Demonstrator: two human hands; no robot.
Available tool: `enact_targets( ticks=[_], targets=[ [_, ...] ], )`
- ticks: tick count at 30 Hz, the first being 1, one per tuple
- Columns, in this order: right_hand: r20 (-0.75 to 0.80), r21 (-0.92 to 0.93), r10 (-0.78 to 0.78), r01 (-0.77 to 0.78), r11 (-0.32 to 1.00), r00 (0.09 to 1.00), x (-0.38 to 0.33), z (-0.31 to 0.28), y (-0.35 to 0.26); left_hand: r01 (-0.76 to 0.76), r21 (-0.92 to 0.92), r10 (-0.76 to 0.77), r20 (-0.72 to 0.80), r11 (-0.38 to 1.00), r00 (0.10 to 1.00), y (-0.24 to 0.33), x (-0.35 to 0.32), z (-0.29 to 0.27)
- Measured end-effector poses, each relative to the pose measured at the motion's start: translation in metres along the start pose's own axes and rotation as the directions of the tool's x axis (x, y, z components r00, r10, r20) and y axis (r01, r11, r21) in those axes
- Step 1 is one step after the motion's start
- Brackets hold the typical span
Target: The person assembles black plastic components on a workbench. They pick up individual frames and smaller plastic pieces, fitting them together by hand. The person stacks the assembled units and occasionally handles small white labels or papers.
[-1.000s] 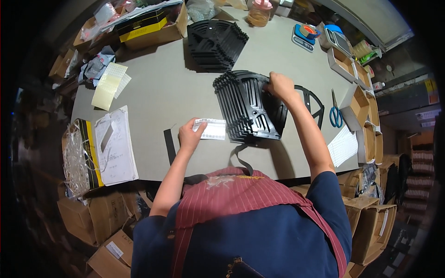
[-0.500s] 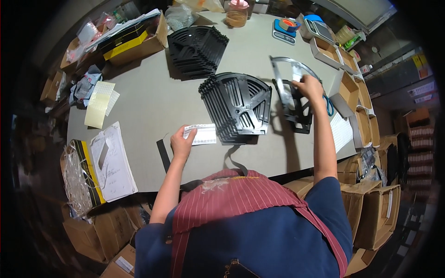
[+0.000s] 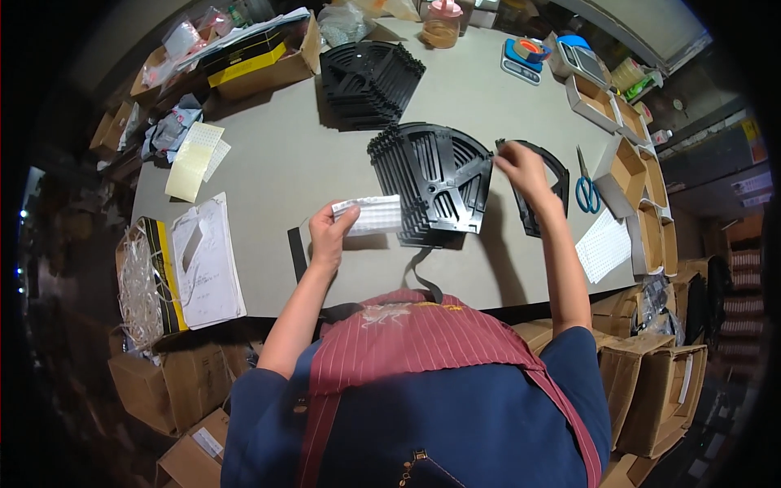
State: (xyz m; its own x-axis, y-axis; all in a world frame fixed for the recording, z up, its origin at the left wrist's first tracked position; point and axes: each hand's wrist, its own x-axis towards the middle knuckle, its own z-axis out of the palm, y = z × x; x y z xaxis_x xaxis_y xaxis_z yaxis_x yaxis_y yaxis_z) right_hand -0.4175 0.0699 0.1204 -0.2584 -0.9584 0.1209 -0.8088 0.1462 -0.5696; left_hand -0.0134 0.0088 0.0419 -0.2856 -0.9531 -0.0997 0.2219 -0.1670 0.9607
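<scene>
My left hand [image 3: 327, 237] pinches a creased white label sheet [image 3: 370, 215] over the front of the table. Beside the sheet's right end stands a stack of black fan-shaped plastic parts [image 3: 443, 183] with slots and curved ribs. My right hand [image 3: 523, 171] is at the right of this stack, its fingers loosely bent and slightly blurred, with nothing visible in them. Under and beside that hand lies another black fan-shaped part [image 3: 556, 172], partly covered by the wrist. A second black stack [image 3: 366, 85] stands farther back.
Blue-handled scissors [image 3: 586, 193], a white label sheet [image 3: 604, 246] and open cardboard trays [image 3: 622, 175] line the right side. A small scale [image 3: 521, 71] with tape rolls stands at the back right. Papers [image 3: 207, 264] and yellowish label sheets [image 3: 195, 163] lie on the left.
The fan-shaped part that my right hand held raised now lies down at the right. That hand has moved left, toward the front stack. My left hand still holds the label sheet.
</scene>
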Motion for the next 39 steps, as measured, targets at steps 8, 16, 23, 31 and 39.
enact_targets(
  ticks=[8, 16, 23, 31, 39],
  targets=[
    [0.254, 0.323, -0.393, 0.305, 0.896, 0.884, -0.032, 0.03, -0.13, -0.105, 0.033, 0.1, 0.109, 0.994, 0.989, 0.047, -0.014, 0.041],
    [0.101, 0.113, -0.559, 0.549, 0.828, 0.823, -0.036, 0.038, -0.131, -0.025, 0.014, 0.023, 0.127, 1.0, 0.992, 0.045, -0.012, 0.038],
    [0.002, 0.019, -0.615, 0.615, 0.789, 0.789, -0.034, 0.05, -0.129, 0.031, -0.067, -0.023, 0.116, 0.997, 0.993, 0.023, 0.001, 0.032],
    [0.22, 0.119, -0.047, 0.021, 0.993, 0.974, 0.052, 0.067, -0.043, 0.022, 0.486, 0.014, -0.07, 0.873, 0.997, -0.052, 0.022, -0.021],
    [0.091, -0.526, -0.109, 0.14, 0.839, 0.99, 0.075, 0.081, -0.034, -0.016, 0.609, 0.069, -0.064, 0.793, 0.996, -0.048, 0.014, -0.019]
  ],
)
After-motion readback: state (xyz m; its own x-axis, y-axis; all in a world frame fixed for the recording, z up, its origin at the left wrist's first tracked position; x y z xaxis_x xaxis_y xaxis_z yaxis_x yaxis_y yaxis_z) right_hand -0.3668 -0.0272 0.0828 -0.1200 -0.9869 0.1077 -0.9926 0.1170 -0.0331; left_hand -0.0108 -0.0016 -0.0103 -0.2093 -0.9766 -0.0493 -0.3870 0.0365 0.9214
